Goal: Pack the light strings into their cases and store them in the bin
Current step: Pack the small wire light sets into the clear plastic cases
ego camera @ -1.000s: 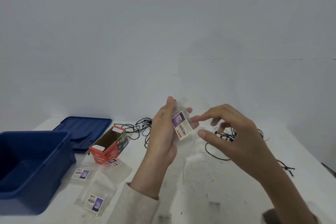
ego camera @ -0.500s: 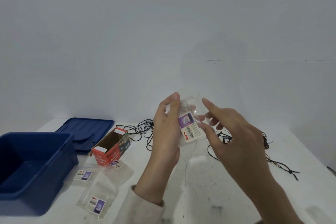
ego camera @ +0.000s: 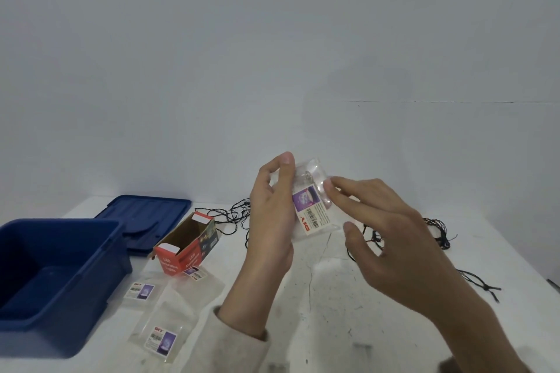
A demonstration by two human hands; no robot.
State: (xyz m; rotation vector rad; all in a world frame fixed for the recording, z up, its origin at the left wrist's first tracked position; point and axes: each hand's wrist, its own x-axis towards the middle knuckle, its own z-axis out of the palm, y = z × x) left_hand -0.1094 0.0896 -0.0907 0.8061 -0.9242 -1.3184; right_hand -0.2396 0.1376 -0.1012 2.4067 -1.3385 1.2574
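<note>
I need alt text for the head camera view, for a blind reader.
A left hand holds up a clear pouch while the right hand touches its upper edge. On the white table lie an open blue bin, its lid, an open red carton, flat pouches and loose black light strings.

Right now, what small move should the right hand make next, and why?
Probably pinch the upper edge of the clear pouch: the left hand holds it upright, the right hand touches that edge with a forefinger, and light strings lie unpacked on the table.
</note>
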